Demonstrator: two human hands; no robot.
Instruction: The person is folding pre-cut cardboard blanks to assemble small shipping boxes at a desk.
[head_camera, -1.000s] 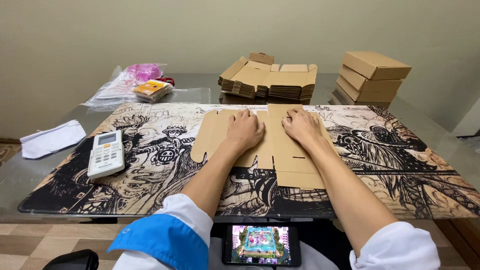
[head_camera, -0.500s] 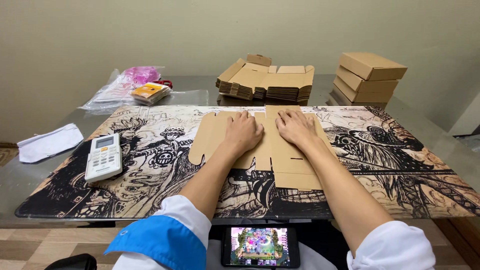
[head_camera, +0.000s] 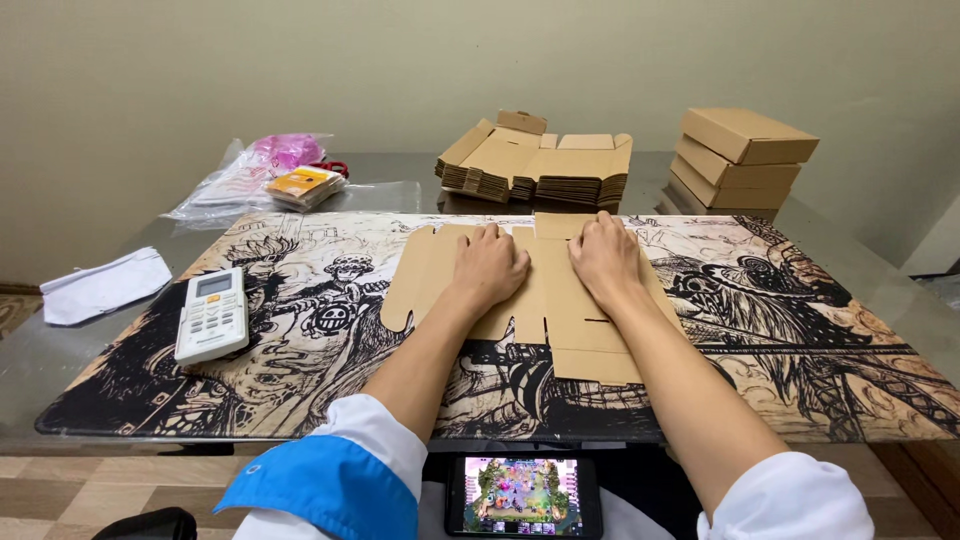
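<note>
A flat, unfolded brown cardboard box blank lies on the illustrated desk mat in front of me. My left hand presses palm-down on its middle, fingers together and pointing away from me. My right hand rests flat on the blank just to the right, fingers also extended. Both hands lie on top of the cardboard without gripping it.
Behind the blank sits a stack of flat cardboard blanks; three folded boxes are piled at the back right. A white remote lies left on the mat. Plastic bags and white cloth lie far left. A phone glows in my lap.
Both hands have slid slightly left along the cardboard blank, staying flat on it. The blank itself has hardly moved.
</note>
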